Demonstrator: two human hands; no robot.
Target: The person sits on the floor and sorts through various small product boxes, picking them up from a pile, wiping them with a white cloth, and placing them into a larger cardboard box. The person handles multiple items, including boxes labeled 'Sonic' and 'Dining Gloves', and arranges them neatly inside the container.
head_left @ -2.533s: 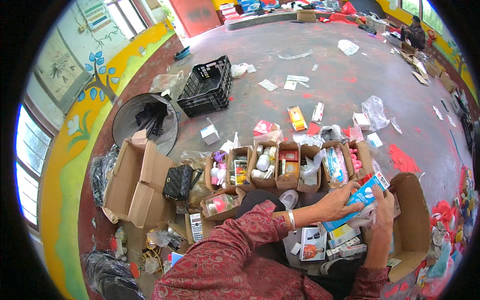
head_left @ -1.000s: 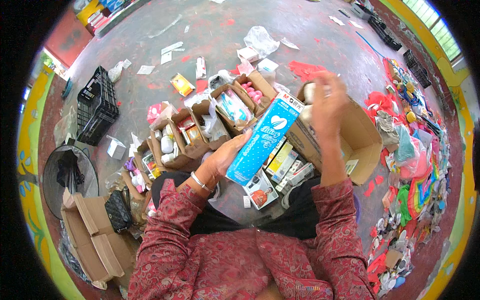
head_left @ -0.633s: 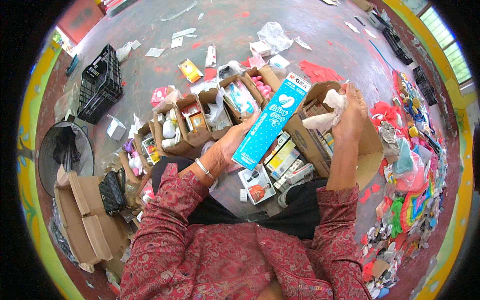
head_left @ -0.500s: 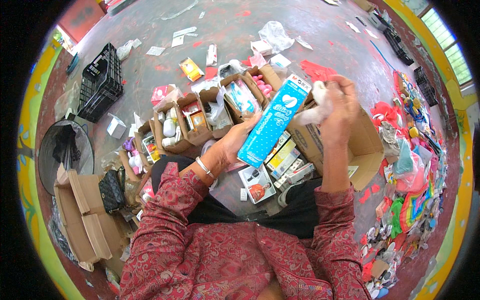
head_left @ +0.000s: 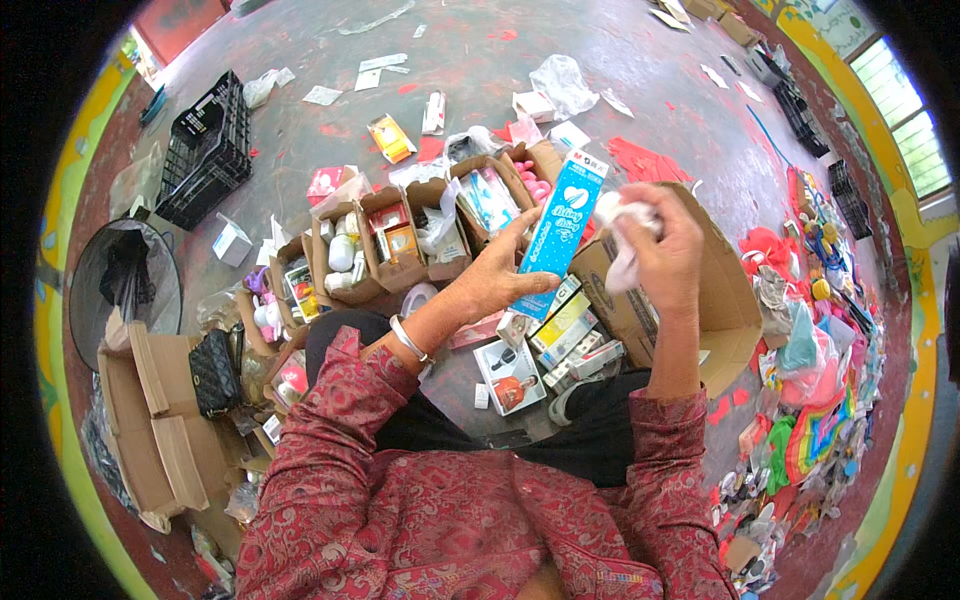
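A long blue box (head_left: 563, 222) with white dots and a heart stands tilted in front of me. My left hand (head_left: 503, 278) grips its left edge, thumb across the front near the lower end. Just right of the box, my right hand (head_left: 668, 238) is closed round a crumpled white cloth (head_left: 626, 262), part of which hangs down. The cloth is apart from the box's face or barely beside it. Below lie several small boxes (head_left: 572, 335) and a white box with a picture (head_left: 510, 377). An open cardboard carton (head_left: 725, 290) stands behind my right wrist.
Small cardboard boxes (head_left: 385, 240) full of goods curve around my front. Black crates (head_left: 205, 150), a mesh bin (head_left: 125, 290) and flattened cardboard (head_left: 165, 430) are at left. A heap of colourful small items (head_left: 810, 350) lies at right. Paper and plastic bags (head_left: 562, 85) litter the floor beyond.
The blue box has turned more upright, and my left thumb now lies across its front. My right hand has moved down slightly with the white cloth, which now hangs lower.
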